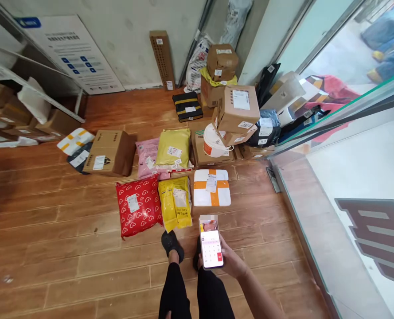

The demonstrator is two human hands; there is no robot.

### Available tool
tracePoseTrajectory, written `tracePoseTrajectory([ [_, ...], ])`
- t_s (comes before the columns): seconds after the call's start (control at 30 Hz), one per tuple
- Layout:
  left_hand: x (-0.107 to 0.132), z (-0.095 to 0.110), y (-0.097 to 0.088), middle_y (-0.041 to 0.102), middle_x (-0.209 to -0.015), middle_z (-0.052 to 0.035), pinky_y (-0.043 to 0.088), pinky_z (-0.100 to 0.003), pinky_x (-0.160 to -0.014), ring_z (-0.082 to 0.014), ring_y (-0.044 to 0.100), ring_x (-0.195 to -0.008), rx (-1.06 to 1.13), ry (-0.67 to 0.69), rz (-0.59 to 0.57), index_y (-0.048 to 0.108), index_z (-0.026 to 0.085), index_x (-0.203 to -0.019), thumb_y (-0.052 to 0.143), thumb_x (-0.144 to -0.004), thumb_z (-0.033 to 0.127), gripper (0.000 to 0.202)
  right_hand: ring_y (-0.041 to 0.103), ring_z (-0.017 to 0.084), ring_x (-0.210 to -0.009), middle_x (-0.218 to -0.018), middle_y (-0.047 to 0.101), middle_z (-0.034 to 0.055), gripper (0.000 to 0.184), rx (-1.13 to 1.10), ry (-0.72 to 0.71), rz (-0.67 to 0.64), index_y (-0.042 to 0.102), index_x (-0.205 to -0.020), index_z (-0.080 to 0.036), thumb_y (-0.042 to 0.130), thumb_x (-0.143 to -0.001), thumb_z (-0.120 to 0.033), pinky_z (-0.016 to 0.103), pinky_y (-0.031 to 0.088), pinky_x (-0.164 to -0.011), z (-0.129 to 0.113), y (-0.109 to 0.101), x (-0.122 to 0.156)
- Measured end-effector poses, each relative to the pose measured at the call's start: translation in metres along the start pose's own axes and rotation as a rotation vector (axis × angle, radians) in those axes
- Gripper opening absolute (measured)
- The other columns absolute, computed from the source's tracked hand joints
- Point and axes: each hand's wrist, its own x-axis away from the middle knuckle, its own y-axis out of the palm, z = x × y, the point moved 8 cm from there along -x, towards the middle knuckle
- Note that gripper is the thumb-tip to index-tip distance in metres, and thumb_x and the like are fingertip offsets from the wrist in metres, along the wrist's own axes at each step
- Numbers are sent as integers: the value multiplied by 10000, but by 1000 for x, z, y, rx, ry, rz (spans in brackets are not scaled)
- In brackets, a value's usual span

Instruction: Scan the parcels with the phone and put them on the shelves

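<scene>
My right hand [232, 261] grips a smartphone [211, 248], its fingers wrapped round the right edge. A number keypad with a red button shows on the lit screen, below a small picture. Just beyond the phone lies a white box with orange tape [212, 199] and a label. Left of that box are a yellow parcel bag [177, 201] and a red heart-patterned parcel [140, 206], side by side on the floor. Of my left hand [168, 315] only a sliver shows at the bottom edge, by my dark trouser leg; its fingers cannot be made out.
Behind lie a yellow-green parcel [173, 148], a pink parcel [145, 150] and a brown carton [105, 150]. Stacked boxes [238, 106] and a white tub [213, 141] stand toward the right corner. A glass panel [303, 221] borders the right; a shelf [33, 88] with parcels stands left.
</scene>
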Motion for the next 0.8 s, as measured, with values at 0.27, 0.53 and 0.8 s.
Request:
tracePoseTrajectory([
  [0.27,-149,-12,75,498,-1331,141,394,-609,-547,-579,307,-1311,-99,71,37,452,663,-1123,417,-615,409,569,615,261,-1153,-1234,675,63,492,37,-301,220,600,-1242,-259,663,-838,-532,405,462,-1013,-4,-121,-147],
  [0.53,-184,-19,99,455,-1349,73,405,-622,-615,-592,266,-1321,-182,94,60,386,600,-1237,398,-607,413,657,628,258,-1149,-1192,698,49,466,12,-409,268,589,-1249,-264,481,-932,-589,417,489,-1003,-32,-138,-204],
  [0.8,-194,-16,102,525,-1243,45,419,-544,-575,-563,368,-1272,-190,103,64,474,548,-1175,379,-631,437,563,667,283,-1074,-1188,704,78,501,-9,-380,242,580,-1241,-251,490,-914,-619,486,537,-939,-44,-145,-220],
])
